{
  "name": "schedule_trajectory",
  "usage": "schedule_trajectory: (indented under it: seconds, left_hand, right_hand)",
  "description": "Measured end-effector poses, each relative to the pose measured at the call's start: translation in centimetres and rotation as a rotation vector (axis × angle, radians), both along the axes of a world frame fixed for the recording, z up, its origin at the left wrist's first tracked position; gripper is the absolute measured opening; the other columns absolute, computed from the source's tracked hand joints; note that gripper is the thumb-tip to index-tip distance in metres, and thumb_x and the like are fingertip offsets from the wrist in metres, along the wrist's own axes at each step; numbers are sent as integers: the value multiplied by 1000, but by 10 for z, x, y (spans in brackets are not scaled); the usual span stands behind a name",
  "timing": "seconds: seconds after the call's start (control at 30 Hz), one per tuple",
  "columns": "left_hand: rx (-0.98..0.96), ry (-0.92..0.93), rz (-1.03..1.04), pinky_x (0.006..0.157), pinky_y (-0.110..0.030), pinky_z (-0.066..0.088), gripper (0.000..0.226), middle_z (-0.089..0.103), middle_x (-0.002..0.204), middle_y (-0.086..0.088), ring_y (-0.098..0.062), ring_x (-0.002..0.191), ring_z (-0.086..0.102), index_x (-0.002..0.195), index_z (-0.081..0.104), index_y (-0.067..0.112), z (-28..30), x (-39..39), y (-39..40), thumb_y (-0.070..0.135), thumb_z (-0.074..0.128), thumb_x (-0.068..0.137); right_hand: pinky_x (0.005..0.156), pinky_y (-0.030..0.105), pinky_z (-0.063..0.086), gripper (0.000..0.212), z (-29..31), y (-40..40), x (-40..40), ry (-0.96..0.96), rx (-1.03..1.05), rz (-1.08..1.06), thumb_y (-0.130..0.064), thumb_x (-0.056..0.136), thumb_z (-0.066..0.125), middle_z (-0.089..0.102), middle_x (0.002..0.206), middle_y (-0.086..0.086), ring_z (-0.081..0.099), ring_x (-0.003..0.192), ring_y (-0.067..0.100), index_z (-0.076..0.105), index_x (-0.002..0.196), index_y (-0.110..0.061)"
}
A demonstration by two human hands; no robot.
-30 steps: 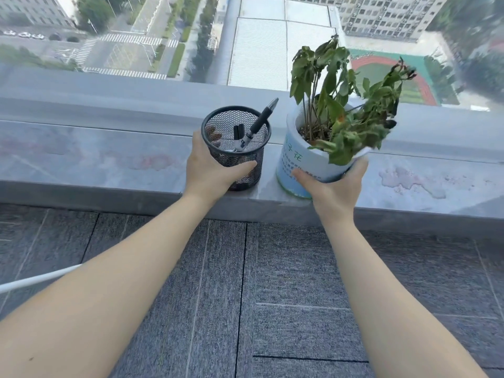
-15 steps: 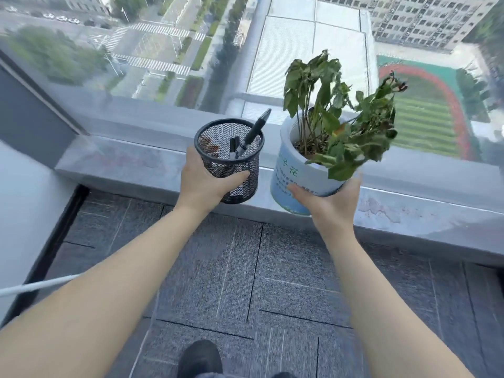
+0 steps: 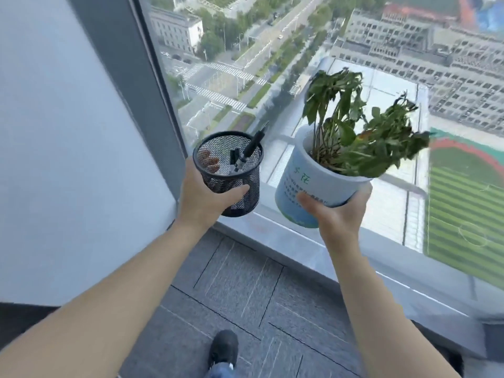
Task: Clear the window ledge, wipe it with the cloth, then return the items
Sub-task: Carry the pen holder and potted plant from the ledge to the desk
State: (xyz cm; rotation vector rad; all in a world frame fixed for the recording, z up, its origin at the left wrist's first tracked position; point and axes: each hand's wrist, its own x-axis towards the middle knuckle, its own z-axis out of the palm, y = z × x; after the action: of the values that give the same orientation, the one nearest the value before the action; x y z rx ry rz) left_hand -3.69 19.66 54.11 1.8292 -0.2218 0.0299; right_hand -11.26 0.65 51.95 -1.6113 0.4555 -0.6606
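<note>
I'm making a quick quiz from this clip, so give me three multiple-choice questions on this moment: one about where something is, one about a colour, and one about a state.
1. Where is the black marker?
A. Lying on the ledge
B. Standing in the mesh pen holder
C. Stuck in the plant pot

2. What colour is the mesh pen holder?
A. Black
B. White
C. Red

3. What state is the plant pot in?
A. Resting flat on the ledge
B. Lying on the carpet
C. Lifted and tilted in the right hand

Answers:
1 B: the black marker leans inside the mesh pen holder, which the left hand carries.
2 A: its wire mesh is black.
3 C: the right hand has its grip around the base of the plant pot, which is clear of the ledge and tipped.
</note>
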Motion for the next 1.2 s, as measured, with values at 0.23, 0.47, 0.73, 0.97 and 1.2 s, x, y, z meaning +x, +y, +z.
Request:
schedule_trajectory:
  seconds: [0.23, 0.47, 0.73, 0.97, 1.2]
  left_hand:
    - [5, -71, 249, 68, 8, 34, 79, 45, 93, 22, -11, 97, 47, 110, 37, 20, 95, -62, 84, 30, 81, 45]
    - [17, -128, 527, 84, -19, 37, 82, 45, 91, 24, -11, 97, 48, 110, 39, 20, 171, -138, 186, 37, 75, 39]
    - [48, -214, 894, 96, -31, 42, 86, 57, 109, 3, -18, 108, 55, 112, 45, 17, 213, -265, 318, 44, 73, 35]
    - [92, -204, 1175, 91, -28, 43, 72, 60, 100, 7, -14, 99, 57, 104, 45, 22, 236, -413, 416, 34, 76, 40]
    - [111, -208, 1407, 93, -28, 42, 89, 59, 110, 1, -16, 105, 57, 116, 46, 13, 261, -538, 492, 40, 75, 36]
  right_hand:
    - [71, 12, 50, 97, 94, 74, -14, -89, -43, 301, -39, 38, 78, 52, 108, 0, 55, 95, 8, 35, 119, -8]
    - [67, 9, 48, 87, 168, 173, -30, -151, -67, 607, -32, 40, 80, 53, 106, 5, 55, 86, -7, 39, 113, -7]
    - [66, 6, 46, 86, 213, 325, -80, -189, -49, 969, -43, 35, 74, 52, 98, -9, 54, 81, -14, 37, 107, -17]
    - [90, 33, 50, 105, 241, 465, -177, -224, -34, 1237, -39, 37, 79, 51, 122, 6, 54, 111, 19, 35, 126, -7]
    - [88, 31, 48, 107, 252, 579, -270, -240, 16, 1453, -36, 39, 81, 49, 121, 0, 53, 110, 15, 32, 132, -10]
